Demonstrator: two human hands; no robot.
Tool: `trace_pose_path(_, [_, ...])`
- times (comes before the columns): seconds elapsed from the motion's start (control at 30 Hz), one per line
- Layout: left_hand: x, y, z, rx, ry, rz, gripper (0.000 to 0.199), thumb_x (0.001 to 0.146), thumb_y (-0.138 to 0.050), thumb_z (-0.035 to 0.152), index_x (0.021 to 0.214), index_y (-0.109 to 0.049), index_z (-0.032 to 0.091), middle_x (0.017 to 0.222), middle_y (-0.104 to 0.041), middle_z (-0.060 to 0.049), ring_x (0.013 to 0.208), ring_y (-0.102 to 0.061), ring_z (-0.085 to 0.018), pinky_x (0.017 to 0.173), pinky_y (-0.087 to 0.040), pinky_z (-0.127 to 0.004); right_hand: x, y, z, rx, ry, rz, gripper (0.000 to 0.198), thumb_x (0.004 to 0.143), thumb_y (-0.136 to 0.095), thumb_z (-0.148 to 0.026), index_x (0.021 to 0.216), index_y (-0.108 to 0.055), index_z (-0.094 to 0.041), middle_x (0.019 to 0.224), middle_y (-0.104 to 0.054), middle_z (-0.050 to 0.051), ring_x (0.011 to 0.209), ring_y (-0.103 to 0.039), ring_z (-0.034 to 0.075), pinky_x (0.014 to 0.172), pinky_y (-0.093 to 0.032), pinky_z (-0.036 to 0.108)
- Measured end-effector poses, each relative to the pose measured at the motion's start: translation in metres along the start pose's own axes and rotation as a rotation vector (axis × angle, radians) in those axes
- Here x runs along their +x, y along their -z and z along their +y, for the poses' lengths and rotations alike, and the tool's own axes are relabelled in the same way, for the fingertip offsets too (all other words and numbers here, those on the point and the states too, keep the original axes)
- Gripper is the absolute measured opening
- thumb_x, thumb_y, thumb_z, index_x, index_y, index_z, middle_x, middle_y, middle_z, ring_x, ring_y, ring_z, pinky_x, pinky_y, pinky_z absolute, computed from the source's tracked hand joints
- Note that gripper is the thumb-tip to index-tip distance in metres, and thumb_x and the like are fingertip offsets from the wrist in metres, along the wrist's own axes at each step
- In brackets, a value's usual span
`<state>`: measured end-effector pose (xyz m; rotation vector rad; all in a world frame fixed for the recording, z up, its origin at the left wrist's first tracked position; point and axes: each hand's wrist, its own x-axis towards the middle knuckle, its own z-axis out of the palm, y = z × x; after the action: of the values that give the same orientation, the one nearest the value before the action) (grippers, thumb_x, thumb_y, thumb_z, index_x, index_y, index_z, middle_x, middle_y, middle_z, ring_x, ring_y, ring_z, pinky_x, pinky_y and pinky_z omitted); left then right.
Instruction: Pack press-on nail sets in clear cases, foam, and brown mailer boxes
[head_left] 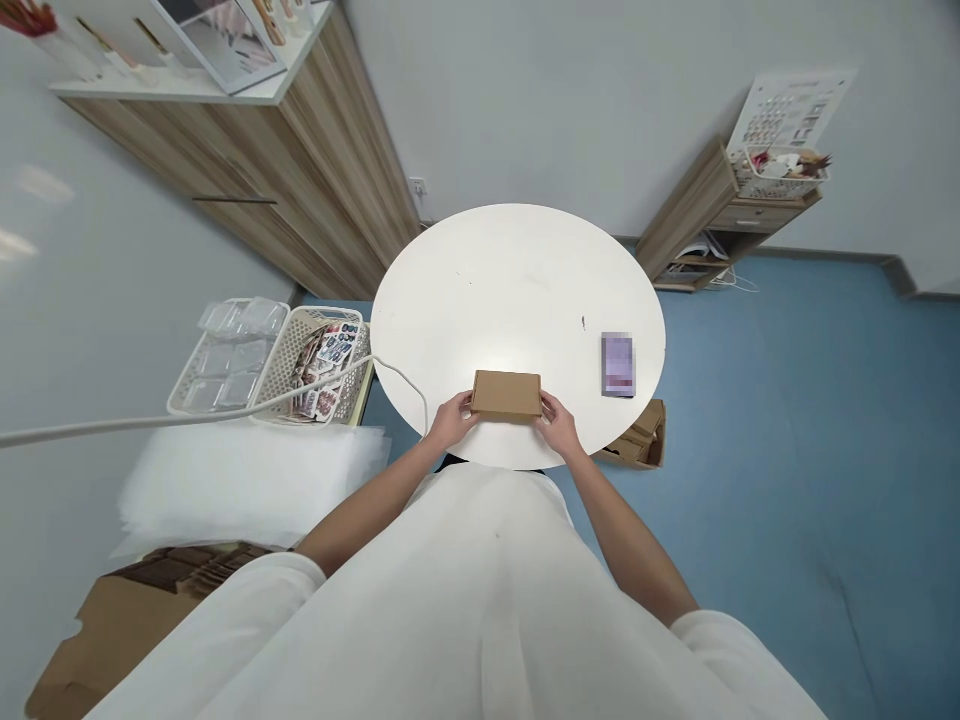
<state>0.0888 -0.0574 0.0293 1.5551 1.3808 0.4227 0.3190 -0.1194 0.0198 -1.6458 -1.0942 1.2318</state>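
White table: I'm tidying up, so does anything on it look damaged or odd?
A dark mark stands out against the white tabletop, left of the purple item; it may be a scuff or chip. The brown box shows no visible damage.

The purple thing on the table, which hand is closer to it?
Right. The right hand is at the brown box's right end; the purple thing lies further right and slightly farther forward. The left hand is farther away, at the box's left end.

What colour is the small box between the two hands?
The small cardboard box is plain brown, as the head view shows.
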Motion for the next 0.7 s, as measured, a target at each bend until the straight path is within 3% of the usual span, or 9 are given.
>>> trace_pose_path(0.23, [-0.015, -0.003, -0.021, 0.133, 0.016, 0.034, 0.053, 0.07, -0.06, 0.023, 0.121, -0.044, 0.018, 0.114, -0.059, -0.008, 0.099, -0.057, -0.021, 0.084, -0.046, -0.032, -0.032, -0.028, 0.017, -0.024, -0.006, -0.041, 0.072, 0.068, -0.057, -0.02, 0.135, -0.03, -0.024, 0.134, -0.044, 0.006, 0.122, -0.044, 0.02, 0.103, -0.035, 0.038])
trace_pose_path(0.47, [-0.02, 0.003, -0.023, 0.162, 0.146, 0.006, 0.075, 0.071, -0.059, 0.048, 0.132, -0.031, 0.015, 0.13, -0.041, -0.018, 0.12, -0.041, -0.028, 0.094, -0.037, -0.038, -0.038, -0.035, 0.006, -0.19, -0.088, 0.028, 0.076, 0.069, -0.06, -0.028, 0.137, -0.025, -0.025, 0.138, -0.036, 0.01, 0.111, -0.051, 0.024, 0.086, -0.047, 0.04])
trace_pose_path(0.6, [-0.013, 0.003, -0.022, 0.25, 0.004, -0.041, 0.095, 0.061, -0.07, 0.038, 0.138, -0.016, 0.019, 0.128, -0.043, -0.015, 0.118, -0.042, -0.029, 0.089, -0.04, -0.038, -0.032, -0.038, 0.002, -0.387, -0.077, 0.014, 0.088, 0.066, -0.065, -0.03, 0.14, -0.017, -0.024, 0.138, -0.035, 0.011, 0.103, -0.054, 0.024, 0.083, -0.046, 0.038])
trace_pose_path(0.7, [-0.008, 0.001, -0.023, 0.35, -0.101, -0.041, 0.09, 0.068, -0.064, 0.029, 0.139, -0.011, 0.021, 0.122, -0.048, -0.013, 0.112, -0.047, -0.029, 0.082, -0.042, -0.036, -0.03, -0.047, -0.002, -0.578, -0.085, 0.027, 0.092, 0.069, -0.062, -0.029, 0.141, -0.006, -0.024, 0.134, -0.04, 0.01, 0.108, -0.05, 0.027, 0.082, -0.045, 0.037])
